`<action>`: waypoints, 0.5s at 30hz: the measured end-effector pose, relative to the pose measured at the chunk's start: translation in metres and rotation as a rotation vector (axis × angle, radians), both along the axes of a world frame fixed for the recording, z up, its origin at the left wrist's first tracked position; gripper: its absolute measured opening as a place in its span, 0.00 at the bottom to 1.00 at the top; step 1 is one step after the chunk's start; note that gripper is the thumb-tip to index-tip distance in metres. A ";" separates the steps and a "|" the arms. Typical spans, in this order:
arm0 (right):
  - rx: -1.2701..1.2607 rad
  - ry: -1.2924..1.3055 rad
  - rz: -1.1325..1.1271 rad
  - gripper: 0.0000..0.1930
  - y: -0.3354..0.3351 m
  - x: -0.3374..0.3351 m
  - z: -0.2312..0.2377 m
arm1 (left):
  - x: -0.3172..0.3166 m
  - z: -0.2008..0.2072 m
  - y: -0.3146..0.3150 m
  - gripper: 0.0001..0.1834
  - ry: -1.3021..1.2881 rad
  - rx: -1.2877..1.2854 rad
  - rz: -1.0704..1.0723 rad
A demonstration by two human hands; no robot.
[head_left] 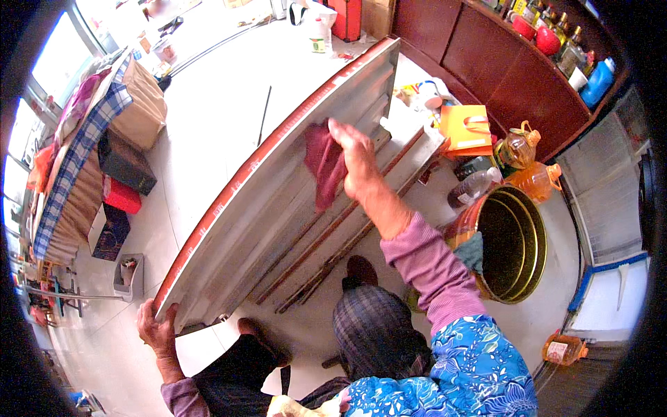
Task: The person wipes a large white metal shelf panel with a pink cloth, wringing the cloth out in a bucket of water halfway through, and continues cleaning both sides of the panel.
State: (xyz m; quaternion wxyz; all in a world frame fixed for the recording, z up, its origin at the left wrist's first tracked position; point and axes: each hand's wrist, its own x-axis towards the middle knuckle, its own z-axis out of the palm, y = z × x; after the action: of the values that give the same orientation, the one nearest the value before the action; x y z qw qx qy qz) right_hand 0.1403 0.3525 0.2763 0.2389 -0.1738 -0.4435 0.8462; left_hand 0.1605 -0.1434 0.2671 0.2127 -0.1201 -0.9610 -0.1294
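A long panel with a red-brown edge and a greyish, ridged face is tilted up across the middle in front of me. At its lower left corner my left hand grips the edge, fingers on the outer side. Against the panel's face, in its upper half, my right hand holds a maroon cloth that hangs down from the fingers. My right arm reaches over the dark plaid fabric on my knee. Thin reddish strips lie on the floor under and beside the panel.
On the right stand an open round metal tin with a grey-green rag on its rim, several oil bottles and an orange paper bag. A dark red cabinet is behind them. A cloth-covered table and a grey bin stand left.
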 end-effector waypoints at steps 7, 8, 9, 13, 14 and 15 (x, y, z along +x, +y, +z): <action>0.125 -0.119 -0.054 0.23 0.005 -0.023 0.015 | 0.009 0.000 0.012 0.24 0.111 0.096 -0.108; 0.125 -0.118 -0.063 0.22 0.007 -0.025 0.013 | 0.009 -0.002 0.012 0.24 0.127 0.085 -0.113; 0.127 -0.117 -0.073 0.21 0.007 -0.027 0.011 | 0.010 -0.004 0.013 0.24 0.142 0.075 -0.117; 0.142 -0.103 0.025 0.16 0.010 -0.030 0.012 | 0.006 0.000 0.011 0.24 0.154 0.083 -0.133; 0.102 -0.082 0.038 0.16 0.010 -0.028 0.011 | 0.006 -0.001 0.009 0.24 0.155 0.092 -0.133; 0.062 -0.061 0.051 0.15 0.008 -0.024 0.008 | 0.005 -0.002 0.008 0.24 0.155 0.101 -0.134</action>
State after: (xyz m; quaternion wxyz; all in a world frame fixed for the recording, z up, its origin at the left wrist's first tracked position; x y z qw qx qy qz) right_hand 0.1164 0.3610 0.2847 0.2088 -0.1806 -0.4809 0.8322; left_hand 0.1654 -0.1353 0.2648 0.2829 -0.1826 -0.9238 -0.1820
